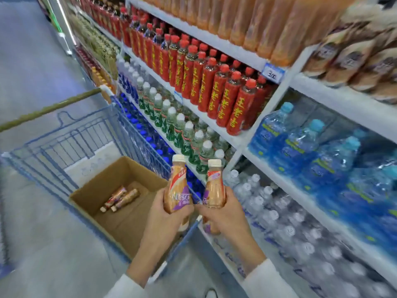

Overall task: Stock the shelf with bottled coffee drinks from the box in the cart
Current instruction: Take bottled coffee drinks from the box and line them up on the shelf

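Gripping an upright coffee bottle [177,188] in the left hand [167,216] and a second coffee bottle [214,190] in the right hand [225,214], side by side, over the near right corner of the blue wire cart [53,134]. Inside the cart, an open cardboard box [90,188] with a few loose coffee bottles [123,197] lying flat. Just right, shelves [277,97] packed with red-labelled bottles [214,93], green-labelled bottles [171,125] and clear water bottles [279,222].

The left hand [169,220] covers the lower half of the left bottle [177,190] and the right hand [225,216] that of the right bottle [214,190], the loose bottles [121,198] lying toward the left corner of the box [86,190] are too blurred to count, and the picture's upper edge cuts the orange bottles [247,18] on the top shelf [236,51].
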Available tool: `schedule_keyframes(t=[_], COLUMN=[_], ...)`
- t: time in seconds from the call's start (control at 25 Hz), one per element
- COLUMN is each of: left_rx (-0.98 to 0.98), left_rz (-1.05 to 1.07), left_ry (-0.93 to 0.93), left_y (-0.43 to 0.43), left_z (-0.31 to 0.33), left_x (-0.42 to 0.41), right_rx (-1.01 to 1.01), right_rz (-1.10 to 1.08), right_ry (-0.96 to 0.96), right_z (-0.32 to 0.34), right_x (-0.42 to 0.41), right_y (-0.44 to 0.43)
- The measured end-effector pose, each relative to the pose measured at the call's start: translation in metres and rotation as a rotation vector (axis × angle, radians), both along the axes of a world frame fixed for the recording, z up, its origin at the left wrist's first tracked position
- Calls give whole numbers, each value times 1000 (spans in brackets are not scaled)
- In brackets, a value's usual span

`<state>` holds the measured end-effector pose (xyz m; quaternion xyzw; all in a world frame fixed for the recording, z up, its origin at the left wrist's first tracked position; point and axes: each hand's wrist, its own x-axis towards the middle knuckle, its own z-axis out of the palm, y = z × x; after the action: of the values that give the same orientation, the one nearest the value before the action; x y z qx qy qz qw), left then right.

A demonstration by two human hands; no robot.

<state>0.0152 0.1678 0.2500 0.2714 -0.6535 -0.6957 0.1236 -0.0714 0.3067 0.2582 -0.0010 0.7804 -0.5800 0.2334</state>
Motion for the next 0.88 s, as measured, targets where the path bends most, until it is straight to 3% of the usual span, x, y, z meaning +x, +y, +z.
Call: schedule_keyframes(t=[0.2, 0.52, 0.88], left_rx=[-17, -69, -107], left_rz=[-250, -566, -734], left_ry=[38, 152, 336], left_y=[73, 264, 446], left_z=[13, 41, 107], left_x=[-40, -93, -110], right_rx=[-105, -44, -67], right_rz=[-211, -564, -696], right_ry=[26, 195, 368], right_z=[22, 56, 115], right_x=[8, 27, 35], right_y=[93, 296, 490])
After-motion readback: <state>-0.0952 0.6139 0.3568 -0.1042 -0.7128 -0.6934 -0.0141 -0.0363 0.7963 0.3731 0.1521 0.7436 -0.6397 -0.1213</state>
